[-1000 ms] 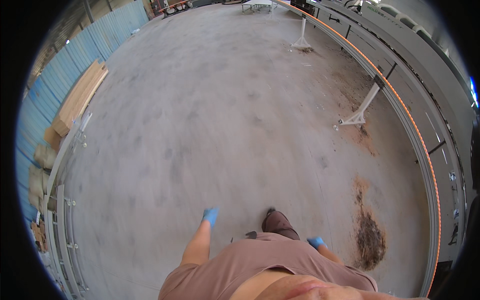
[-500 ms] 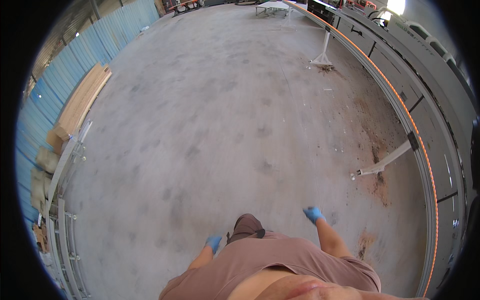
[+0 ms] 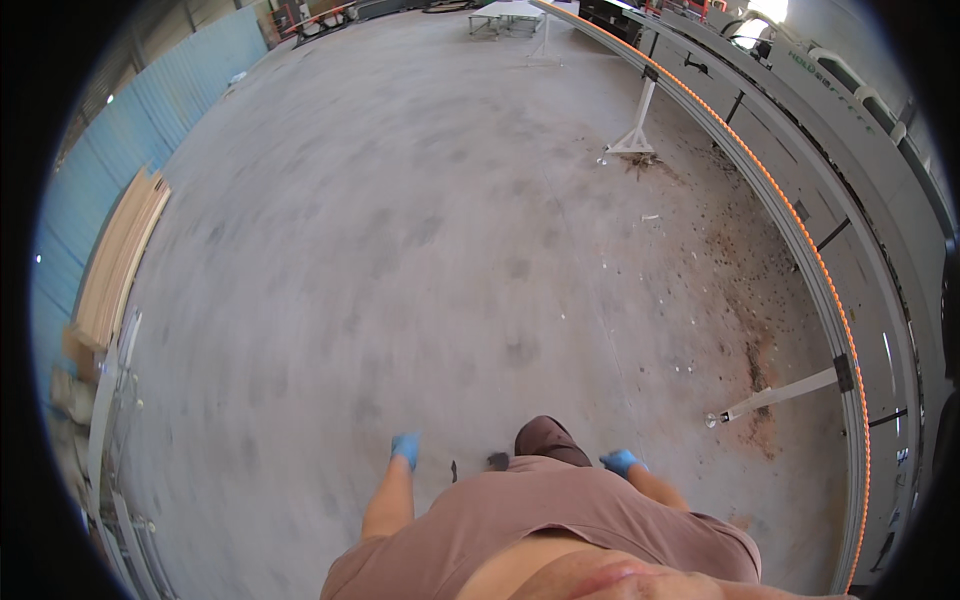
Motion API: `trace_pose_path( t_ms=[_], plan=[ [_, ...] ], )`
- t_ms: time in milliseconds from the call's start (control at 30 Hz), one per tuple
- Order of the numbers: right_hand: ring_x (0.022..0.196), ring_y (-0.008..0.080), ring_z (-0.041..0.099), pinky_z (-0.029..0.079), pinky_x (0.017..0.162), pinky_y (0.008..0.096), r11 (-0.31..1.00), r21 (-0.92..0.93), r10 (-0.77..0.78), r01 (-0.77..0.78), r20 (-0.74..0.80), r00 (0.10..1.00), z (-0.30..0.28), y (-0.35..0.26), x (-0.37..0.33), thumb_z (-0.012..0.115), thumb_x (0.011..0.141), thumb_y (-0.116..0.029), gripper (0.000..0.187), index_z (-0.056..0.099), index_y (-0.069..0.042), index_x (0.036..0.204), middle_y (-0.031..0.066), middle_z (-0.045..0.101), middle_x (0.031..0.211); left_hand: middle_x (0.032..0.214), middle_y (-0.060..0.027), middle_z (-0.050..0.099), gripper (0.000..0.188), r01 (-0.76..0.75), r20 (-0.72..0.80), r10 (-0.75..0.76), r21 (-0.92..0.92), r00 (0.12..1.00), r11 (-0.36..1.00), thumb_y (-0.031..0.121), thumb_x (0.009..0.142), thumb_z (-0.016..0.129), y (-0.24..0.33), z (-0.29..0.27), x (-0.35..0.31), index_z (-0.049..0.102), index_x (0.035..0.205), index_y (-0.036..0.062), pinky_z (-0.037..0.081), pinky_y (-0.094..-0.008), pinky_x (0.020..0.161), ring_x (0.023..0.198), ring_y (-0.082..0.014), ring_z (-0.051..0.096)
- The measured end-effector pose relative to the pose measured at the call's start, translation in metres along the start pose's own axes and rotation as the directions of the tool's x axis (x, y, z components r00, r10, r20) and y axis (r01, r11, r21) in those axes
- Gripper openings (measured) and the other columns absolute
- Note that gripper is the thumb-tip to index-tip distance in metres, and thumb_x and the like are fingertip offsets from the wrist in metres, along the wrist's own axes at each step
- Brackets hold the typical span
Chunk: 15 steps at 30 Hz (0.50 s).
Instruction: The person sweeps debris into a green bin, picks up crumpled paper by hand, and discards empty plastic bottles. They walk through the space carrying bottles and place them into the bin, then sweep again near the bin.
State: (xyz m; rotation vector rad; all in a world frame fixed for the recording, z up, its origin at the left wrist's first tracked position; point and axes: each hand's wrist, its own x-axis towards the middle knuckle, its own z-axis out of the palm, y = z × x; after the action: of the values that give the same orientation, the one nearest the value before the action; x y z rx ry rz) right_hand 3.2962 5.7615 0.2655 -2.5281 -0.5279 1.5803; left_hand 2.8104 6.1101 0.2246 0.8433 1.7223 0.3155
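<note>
My left hand [image 3: 404, 447], in a blue glove, hangs out ahead of my body over the grey floor [image 3: 430, 300]. No object shows in it, and its fingers are too small and smeared to make out. My right hand [image 3: 621, 462], also gloved in blue, is lower and closer to my side, just right of my raised dark-trousered leg [image 3: 552, 442]. Its fingers are partly turned away, and I see nothing held there either. Neither hand touches anything; the closest thing on the right is a white support leg [image 3: 780, 395] standing on the floor.
A long rail with an orange strip [image 3: 800, 217] runs along the right, beside a grey machine [image 3: 790, 150]. Brown debris [image 3: 757, 365] lies beneath it. Stacked boards [image 3: 122, 262] and a metal frame [image 3: 103, 420] line the left, by a blue corrugated wall [image 3: 125, 140]. A white table [image 3: 508, 14] stands far ahead.
My left hand has swung forward and my right hand back toward my body. The other leg is now in front. The boards and support legs have shifted nearer in the view.
</note>
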Motion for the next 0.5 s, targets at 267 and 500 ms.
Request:
trace_pose_path(
  t_ms=[267,500],
  plan=[
    [0.077,0.0302,0.065,0.052,0.071,0.0426,0.967,-0.093,0.248,-0.237,0.135,0.959,-0.091,-0.137,0.146,0.059,0.089,-0.051,0.05,0.071,-0.002,0.095,0.0165,0.07,0.087,0.072,0.0025,0.056,0.017,-0.519,0.198,0.512,-0.022,0.836,0.855,0.029,0.09,0.068,0.372,0.13,0.195,0.066,0.086,0.0126,0.043,-0.0325,0.057,0.065,-0.0116,0.05],
    [0.112,0.0399,0.065,0.05,0.094,0.0491,0.934,-0.327,-0.206,0.147,-0.153,0.966,-0.307,-0.556,0.316,0.055,0.092,-0.047,0.048,0.073,-0.004,0.105,0.0223,0.069,0.118,0.083,-0.0057,0.063,0.02,0.09,0.148,-0.121,0.205,0.982,0.975,0.026,0.088,0.065,0.468,0.109,0.269,0.067,0.099,0.0105,0.05,-0.0358,0.066,0.073,-0.0192,0.059]
  ],
)
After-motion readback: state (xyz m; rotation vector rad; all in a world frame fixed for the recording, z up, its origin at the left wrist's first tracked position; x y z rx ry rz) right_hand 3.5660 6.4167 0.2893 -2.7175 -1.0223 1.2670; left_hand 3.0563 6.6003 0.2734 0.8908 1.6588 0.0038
